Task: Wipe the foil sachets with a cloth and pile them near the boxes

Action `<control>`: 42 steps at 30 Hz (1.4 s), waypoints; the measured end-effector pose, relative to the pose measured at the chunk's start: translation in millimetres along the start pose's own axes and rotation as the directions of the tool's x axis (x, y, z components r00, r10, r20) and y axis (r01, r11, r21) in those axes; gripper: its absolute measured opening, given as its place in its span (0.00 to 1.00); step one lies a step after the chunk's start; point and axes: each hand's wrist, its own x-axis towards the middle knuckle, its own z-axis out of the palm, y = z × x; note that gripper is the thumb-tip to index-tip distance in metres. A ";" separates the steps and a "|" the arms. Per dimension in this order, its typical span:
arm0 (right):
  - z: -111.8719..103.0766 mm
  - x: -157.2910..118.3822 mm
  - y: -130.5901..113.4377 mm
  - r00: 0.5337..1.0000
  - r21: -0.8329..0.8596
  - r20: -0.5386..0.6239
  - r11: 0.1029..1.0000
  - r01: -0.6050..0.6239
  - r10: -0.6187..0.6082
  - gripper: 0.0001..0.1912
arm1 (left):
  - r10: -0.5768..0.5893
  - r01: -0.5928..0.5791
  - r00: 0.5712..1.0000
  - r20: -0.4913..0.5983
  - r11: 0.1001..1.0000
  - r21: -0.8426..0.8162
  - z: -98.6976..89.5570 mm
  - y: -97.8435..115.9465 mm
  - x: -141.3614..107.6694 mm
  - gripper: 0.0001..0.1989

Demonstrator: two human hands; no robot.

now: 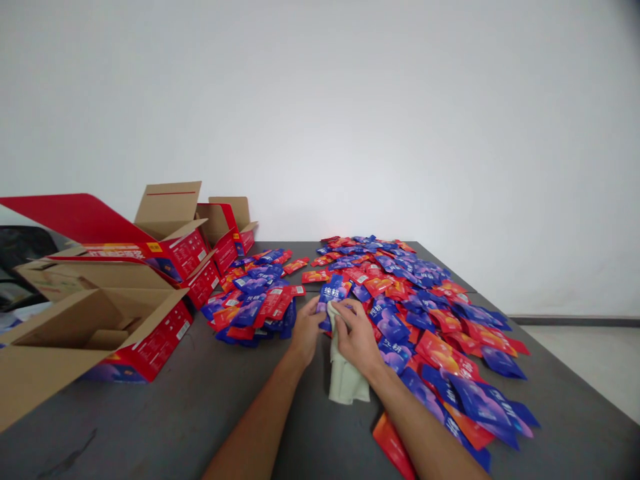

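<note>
Near the middle of the table, a blue packet with white print (332, 291) is held up between my two hands. My left hand (306, 330) is closed on the packet's left edge. My right hand (356, 333) pinches a pale green cloth (345, 380) against the packet's lower right side. The cloth hangs down onto the dark table below my right hand. Part of the packet is hidden behind the cloth and fingers.
Left of my hands lies a smaller pile of red and blue packets (253, 300). A large spread of packets (440, 320) covers the right side. Open red cartons (165, 333) stand at the left on the grey table (200, 427). A white wall rises behind.
</note>
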 end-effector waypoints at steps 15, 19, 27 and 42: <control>-4.3 2.4 -1.2 0.989 0.053 -0.144 0.998 -0.028 0.036 0.15 | -0.011 0.008 0.999 -0.036 0.998 -0.064 -9.4 -7.9 8.7 0.23; -4.1 1.9 -2.7 0.993 0.077 -0.115 0.997 -0.002 0.011 0.16 | -0.028 0.039 0.997 0.071 0.987 -0.154 2.5 -10.2 4.2 0.21; 9.3 -7.1 -3.9 0.991 0.047 0.118 0.998 0.050 -0.055 0.18 | -0.092 0.103 0.995 0.048 0.934 -0.342 7.0 9.9 -1.6 0.20; -19.3 9.6 23.3 0.978 -0.171 -0.209 0.984 -0.051 0.015 0.18 | -0.253 0.263 0.963 0.091 0.956 -0.129 8.5 -3.5 -5.8 0.27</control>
